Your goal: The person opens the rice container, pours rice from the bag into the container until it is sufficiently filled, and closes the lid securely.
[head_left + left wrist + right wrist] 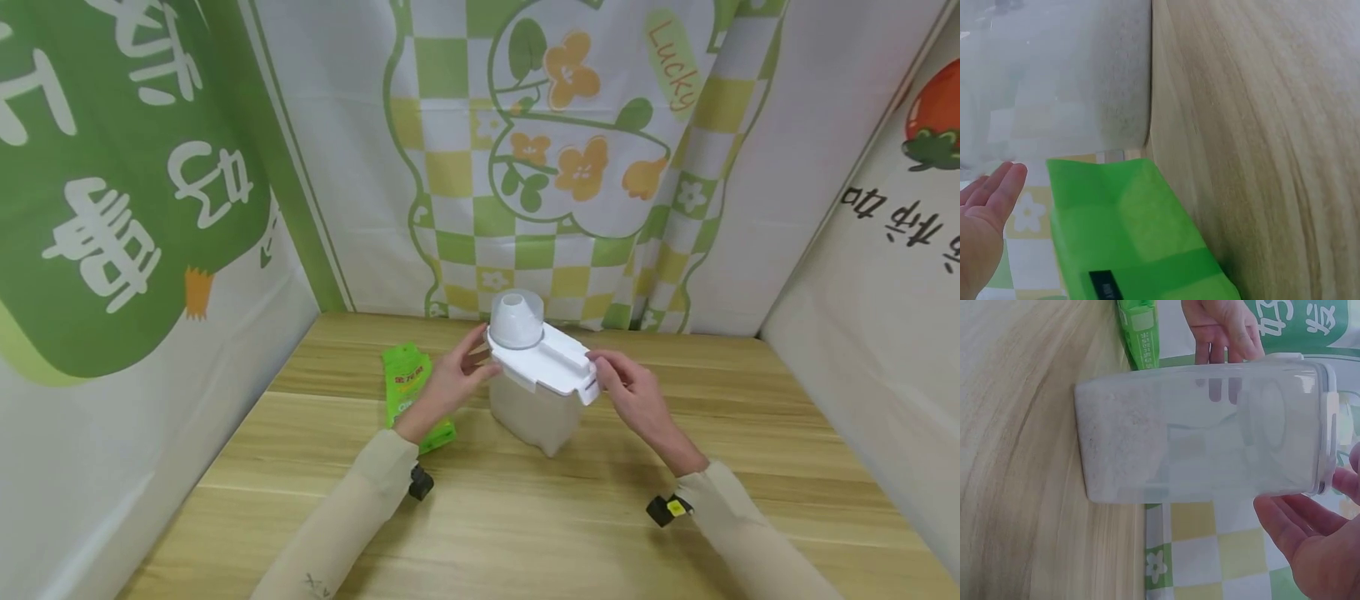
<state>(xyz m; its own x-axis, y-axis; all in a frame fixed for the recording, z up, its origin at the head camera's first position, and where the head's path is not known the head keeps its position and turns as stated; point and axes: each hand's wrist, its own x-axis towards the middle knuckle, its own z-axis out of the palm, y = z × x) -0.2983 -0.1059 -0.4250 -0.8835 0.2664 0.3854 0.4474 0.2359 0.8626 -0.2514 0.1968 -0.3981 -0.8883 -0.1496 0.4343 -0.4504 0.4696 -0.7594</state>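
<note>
A clear plastic storage container [1210, 437] with a white lid [536, 367] stands on the table, its lower part filled with pale grains [1119, 444]. On the lid sits a clear measuring cup [517, 321], upside down. My left hand [461, 375] is at the container's left side, just below the lid, with fairly straight fingers, as the left wrist view also shows. At the opposite end, my right hand [633, 396] pinches the lid's edge by the latch [588, 390], thumb and fingers on either side. A green packet [405, 379] lies left of the container, partly behind my left forearm.
The wood-grain table [525, 533] runs back to a checked curtain [450, 183]. Printed cloth walls [285, 350] close off the left and right sides. Both wrists carry small black cameras [422, 482].
</note>
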